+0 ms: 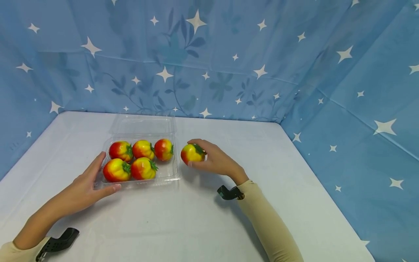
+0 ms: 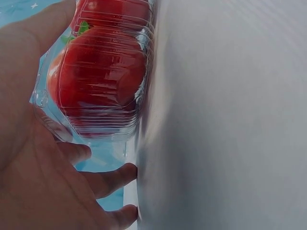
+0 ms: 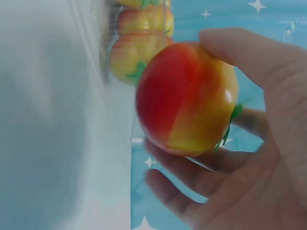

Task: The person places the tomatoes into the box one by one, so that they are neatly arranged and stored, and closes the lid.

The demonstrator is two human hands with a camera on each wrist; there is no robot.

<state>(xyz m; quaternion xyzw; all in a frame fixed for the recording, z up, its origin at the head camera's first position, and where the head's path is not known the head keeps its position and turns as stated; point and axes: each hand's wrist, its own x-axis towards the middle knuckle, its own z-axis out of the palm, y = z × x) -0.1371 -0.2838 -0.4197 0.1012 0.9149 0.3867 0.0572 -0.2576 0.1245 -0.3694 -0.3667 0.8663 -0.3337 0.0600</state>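
Observation:
My right hand (image 1: 212,158) holds a red-and-yellow tomato (image 1: 192,153) with a green leafy top, just off the right side of a clear plastic clamshell box (image 1: 168,171). In the right wrist view, thumb and fingers curve around that tomato (image 3: 184,100). Several similar tomatoes (image 1: 144,168) sit in two rows inside the box; the front row's right end shows bare plastic. At the box's left front corner is my left hand (image 1: 83,189), its thumb along the front wall and fingers spread by the left side. The left wrist view shows the ribbed box wall (image 2: 100,120) close to the palm.
The box's transparent lid (image 1: 142,124) lies folded back toward the rear of the white table (image 1: 196,218). A blue curtain (image 1: 216,54) with white stars hangs behind and to the right. Each wrist wears a black band (image 1: 229,193).

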